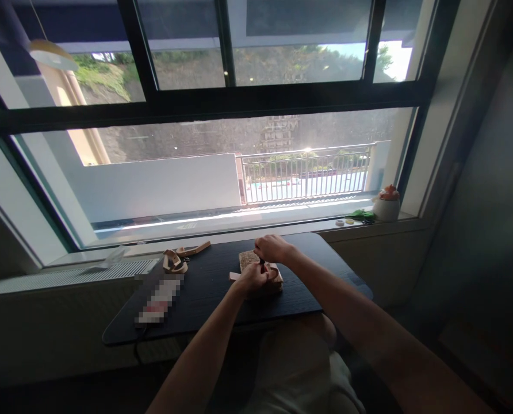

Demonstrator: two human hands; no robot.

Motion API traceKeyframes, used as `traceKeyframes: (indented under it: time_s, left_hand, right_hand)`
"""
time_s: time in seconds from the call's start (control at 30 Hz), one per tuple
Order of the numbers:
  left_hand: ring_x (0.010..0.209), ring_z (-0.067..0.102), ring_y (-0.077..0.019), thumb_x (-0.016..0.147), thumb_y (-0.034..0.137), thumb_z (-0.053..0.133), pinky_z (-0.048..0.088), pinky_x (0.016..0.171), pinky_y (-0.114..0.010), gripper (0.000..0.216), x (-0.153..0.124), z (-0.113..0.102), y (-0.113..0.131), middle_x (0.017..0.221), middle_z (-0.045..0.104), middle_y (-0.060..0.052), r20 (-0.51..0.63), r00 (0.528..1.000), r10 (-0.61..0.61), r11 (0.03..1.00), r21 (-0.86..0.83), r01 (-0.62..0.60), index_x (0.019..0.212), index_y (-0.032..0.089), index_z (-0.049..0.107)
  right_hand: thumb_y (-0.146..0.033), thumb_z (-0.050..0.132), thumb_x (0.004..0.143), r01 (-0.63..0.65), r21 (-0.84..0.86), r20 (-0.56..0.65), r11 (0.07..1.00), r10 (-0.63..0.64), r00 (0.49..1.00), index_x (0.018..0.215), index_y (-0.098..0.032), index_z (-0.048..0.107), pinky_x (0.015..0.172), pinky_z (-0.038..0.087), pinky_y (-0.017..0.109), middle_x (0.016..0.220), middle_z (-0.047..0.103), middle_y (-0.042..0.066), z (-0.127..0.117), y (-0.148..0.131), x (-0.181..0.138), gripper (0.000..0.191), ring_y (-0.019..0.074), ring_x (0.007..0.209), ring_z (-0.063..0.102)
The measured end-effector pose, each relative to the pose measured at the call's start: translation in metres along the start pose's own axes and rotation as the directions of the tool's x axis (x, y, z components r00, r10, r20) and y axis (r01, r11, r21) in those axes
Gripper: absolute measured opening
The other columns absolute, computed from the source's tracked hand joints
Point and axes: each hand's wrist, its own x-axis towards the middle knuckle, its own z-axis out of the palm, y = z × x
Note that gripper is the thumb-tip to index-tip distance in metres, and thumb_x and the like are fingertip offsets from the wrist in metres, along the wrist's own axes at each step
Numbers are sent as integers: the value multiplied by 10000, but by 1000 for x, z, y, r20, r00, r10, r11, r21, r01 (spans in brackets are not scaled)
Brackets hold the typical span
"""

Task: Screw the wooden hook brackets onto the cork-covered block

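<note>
A small woven, straw-coloured piece (248, 259), perhaps a bag, lies on the dark table in front of me. A tan strap (234, 276) crosses it and sticks out to the left. My left hand (253, 277) presses on the strap with its fingers closed around it, against the woven piece. Just above, my right hand (274, 248) is closed in a pinch, pointing down. A small dark tool (262, 263) shows between the two hands, its upper end in my right fingers. Its kind and tip are hidden.
On the black table (213, 299), coiled tan straps (175, 261) lie at the left, near a blurred-out flat item (159, 300). Behind stands a window sill with a white pot (386, 208), a green item (360, 215) and small rolls (344, 222). A radiator (110, 273) is at left.
</note>
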Motion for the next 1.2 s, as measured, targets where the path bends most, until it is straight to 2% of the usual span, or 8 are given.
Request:
traceKeyframes:
  time_s: [0.13, 0.3, 0.43, 0.57, 0.87, 1.07, 1.2]
  left_hand:
    - [599, 535, -142, 725, 368, 543, 340, 537, -249, 232, 1, 1, -3, 645, 601, -37, -8, 1000, -15, 1000, -10, 15, 683, 146, 596]
    - [594, 528, -140, 715, 338, 555, 328, 531, -246, 202, 1, 1, -1, 644, 599, -38, -23, 999, -27, 1000, -7, 26, 697, 141, 593]
    - [592, 529, -147, 722, 349, 546, 319, 521, -255, 218, -1, -1, 1, 643, 603, -43, -17, 1000, -26, 1000, -10, 25, 678, 142, 597]
    - [596, 525, -139, 729, 305, 531, 323, 529, -255, 188, -1, 0, 0, 652, 603, -45, -16, 1000, -26, 999, -26, 26, 671, 139, 596]
    - [541, 474, -101, 809, 268, 427, 332, 538, -250, 256, 1, 2, -3, 602, 561, -27, -8, 1000, 1, 999, -46, -1, 641, 147, 577]
    - [539, 480, -115, 791, 282, 473, 330, 542, -260, 238, 0, -3, 2, 582, 553, -28, -13, 1000, -24, 1000, -14, 24, 644, 145, 601]
    - [533, 484, -117, 795, 295, 457, 307, 520, -254, 256, 0, -3, 2, 576, 555, -23, -14, 999, -41, 999, -11, 41, 671, 136, 616]
  right_hand:
    - [-337, 377, 852, -68, 2, 5, 998, 68, 998, 1002, -111, 626, 670, 440, 291, 968, 660, 157, 5, -4, 2, 368, 241, 875, 614]
    - [-359, 372, 860, -91, -24, 21, 996, 91, 996, 976, -124, 644, 663, 450, 297, 940, 670, 154, 2, -7, 4, 378, 238, 862, 622]
    - [-376, 434, 834, -39, -56, 24, 998, 41, 999, 962, -146, 650, 692, 448, 326, 947, 669, 146, -6, -6, 3, 342, 254, 879, 614]
    - [-327, 396, 860, 13, -51, 14, 999, -12, 1000, 999, -171, 634, 692, 442, 305, 963, 669, 124, -6, -5, 1, 316, 232, 882, 613]
    - [-334, 359, 878, -50, -29, 11, 998, 50, 999, 975, -105, 640, 669, 440, 286, 944, 662, 169, -1, -7, 0, 375, 237, 873, 615]
    - [-411, 429, 823, -8, -15, 59, 1000, 9, 998, 988, -197, 648, 677, 432, 288, 980, 667, 107, -6, 4, 3, 348, 227, 874, 608]
    - [-324, 413, 833, 53, 5, 59, 999, -53, 997, 1000, -221, 641, 700, 410, 258, 1000, 664, 77, -8, 8, 3, 301, 193, 892, 595]
